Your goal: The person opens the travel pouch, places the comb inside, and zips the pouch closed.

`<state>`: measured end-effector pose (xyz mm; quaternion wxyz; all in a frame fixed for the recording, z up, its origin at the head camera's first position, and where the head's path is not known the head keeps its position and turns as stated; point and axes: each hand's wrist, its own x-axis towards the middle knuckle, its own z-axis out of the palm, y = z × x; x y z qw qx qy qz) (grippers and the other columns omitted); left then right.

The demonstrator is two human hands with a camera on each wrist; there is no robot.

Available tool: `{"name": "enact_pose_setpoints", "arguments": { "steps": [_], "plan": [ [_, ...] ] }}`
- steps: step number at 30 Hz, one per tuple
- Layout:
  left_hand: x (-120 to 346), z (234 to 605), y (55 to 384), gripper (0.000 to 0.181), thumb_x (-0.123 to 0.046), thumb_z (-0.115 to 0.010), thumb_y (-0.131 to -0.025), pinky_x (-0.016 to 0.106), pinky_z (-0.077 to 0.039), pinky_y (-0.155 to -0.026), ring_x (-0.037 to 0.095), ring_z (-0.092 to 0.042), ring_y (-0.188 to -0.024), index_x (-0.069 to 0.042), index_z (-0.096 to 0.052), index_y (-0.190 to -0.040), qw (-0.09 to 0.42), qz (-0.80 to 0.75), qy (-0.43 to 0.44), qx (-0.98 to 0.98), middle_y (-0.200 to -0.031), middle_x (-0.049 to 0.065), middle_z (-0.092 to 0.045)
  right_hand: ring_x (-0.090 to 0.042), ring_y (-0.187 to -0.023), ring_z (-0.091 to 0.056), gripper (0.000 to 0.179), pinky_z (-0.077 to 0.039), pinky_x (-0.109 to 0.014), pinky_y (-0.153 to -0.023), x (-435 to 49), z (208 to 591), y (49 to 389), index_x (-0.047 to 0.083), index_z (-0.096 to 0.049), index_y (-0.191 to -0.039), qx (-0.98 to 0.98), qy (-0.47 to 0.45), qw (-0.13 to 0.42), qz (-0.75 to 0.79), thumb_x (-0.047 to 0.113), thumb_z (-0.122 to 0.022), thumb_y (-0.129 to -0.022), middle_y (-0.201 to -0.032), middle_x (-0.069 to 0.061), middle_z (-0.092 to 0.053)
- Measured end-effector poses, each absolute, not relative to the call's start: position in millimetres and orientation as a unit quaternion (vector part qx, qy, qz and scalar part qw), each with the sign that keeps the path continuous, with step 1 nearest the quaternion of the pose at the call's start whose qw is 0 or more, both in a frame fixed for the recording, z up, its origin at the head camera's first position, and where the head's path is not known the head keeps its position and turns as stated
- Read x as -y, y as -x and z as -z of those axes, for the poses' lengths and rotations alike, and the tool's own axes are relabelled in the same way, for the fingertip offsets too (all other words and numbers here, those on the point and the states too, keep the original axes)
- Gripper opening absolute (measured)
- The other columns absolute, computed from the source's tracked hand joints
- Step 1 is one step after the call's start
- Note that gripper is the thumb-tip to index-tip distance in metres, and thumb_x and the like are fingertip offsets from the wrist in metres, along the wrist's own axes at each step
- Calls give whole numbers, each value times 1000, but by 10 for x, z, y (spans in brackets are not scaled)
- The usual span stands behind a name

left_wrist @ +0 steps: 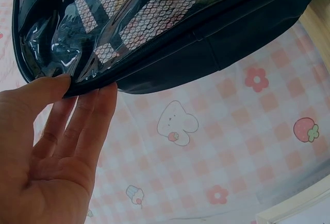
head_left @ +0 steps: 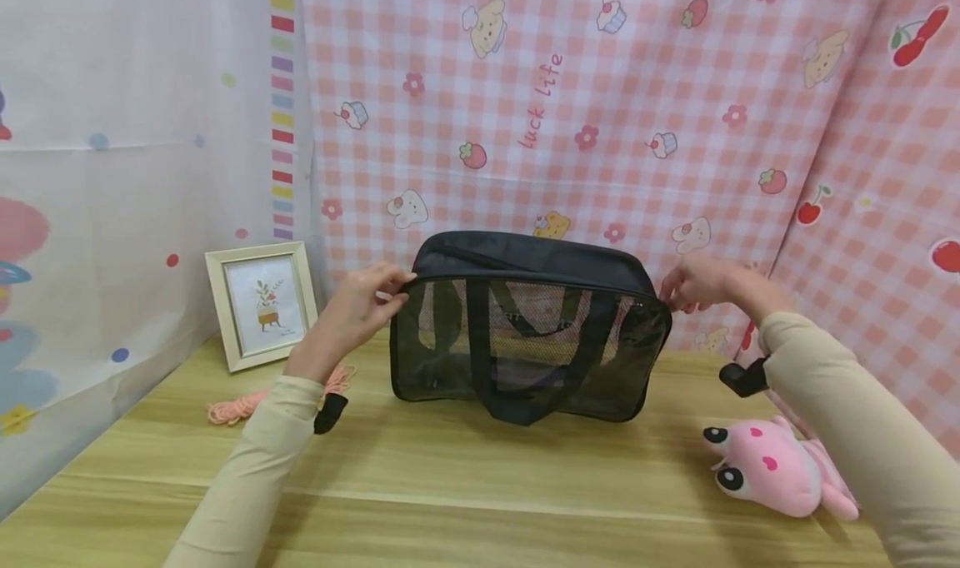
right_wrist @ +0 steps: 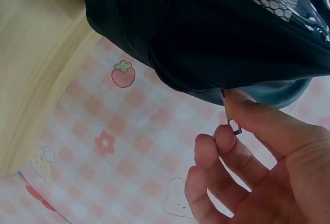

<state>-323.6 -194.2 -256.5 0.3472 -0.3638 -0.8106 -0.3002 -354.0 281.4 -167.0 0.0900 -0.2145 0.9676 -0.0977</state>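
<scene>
A black travel bag [head_left: 547, 260] with see-through front panel and two black strap handles [head_left: 480, 343] stands upright on the wooden table. At its upper left corner my left hand [head_left: 356, 310] pinches the piped edge between thumb and fingers; the left wrist view shows the thumb on the clear panel side. At the upper right end is my right hand [head_left: 701, 283]. It pinches a small metal zipper pull [right_wrist: 230, 113] between thumb and index finger, beside the zipper teeth [right_wrist: 180, 86]. White mesh [left_wrist: 154, 23] shows through the clear plastic.
A cream picture frame [head_left: 264, 306] stands at the back left. Peach yarn [head_left: 234, 408] lies in front of it, partly behind my left sleeve. A pink plush toy [head_left: 776, 468] lies at the right, close to my right forearm. Patterned cloth [head_left: 600, 93] hangs behind the table.
</scene>
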Motion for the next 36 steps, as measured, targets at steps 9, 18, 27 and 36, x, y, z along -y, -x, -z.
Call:
{"name": "enact_pose_setpoints", "arguments": {
  "steps": [9, 18, 27, 36],
  "plan": [
    [1931, 2573, 3241, 22, 8, -67, -83, 35, -59, -67, 26, -65, -80, 1, -67, -104, 341, 301, 364, 812, -96, 14, -64, -20, -75, -58, 17, -55, -35, -66, -3015, 1875, 3516, -5, -68, -101, -952, 198, 83, 219, 4, -59, -90, -82, -5, -64],
    [1932, 2581, 3242, 22, 8, -68, -83, 37, -59, -66, 28, -66, -79, 1, -67, -104, 341, 298, 357, 817, -97, 15, -64, -22, -83, -60, 23, -56, -39, -73, -3226, 2106, 3480, -5, -68, -107, -947, 184, 67, 256, 12, -62, -91, -96, -11, -68],
    [1941, 2600, 3253, 23, 8, -68, -82, 37, -59, -65, 28, -66, -78, 1, -66, -104, 350, 296, 354, 816, -96, 15, -64, -20, -77, -58, 25, -56, -34, -69, -3294, 2397, 3494, -6, -67, -106, -931, 166, 76, 316, 12, -65, -90, -83, -6, -64],
    [1940, 2584, 3250, 21, 7, -67, -83, 37, -59, -66, 27, -65, -79, 1, -66, -103, 346, 293, 349, 820, -98, 15, -64, -17, -75, -57, 22, -56, -33, -67, -3302, 2490, 3501, -7, -66, -105, -924, 169, 69, 337, 7, -62, -90, -81, -6, -63]
  ]
}}
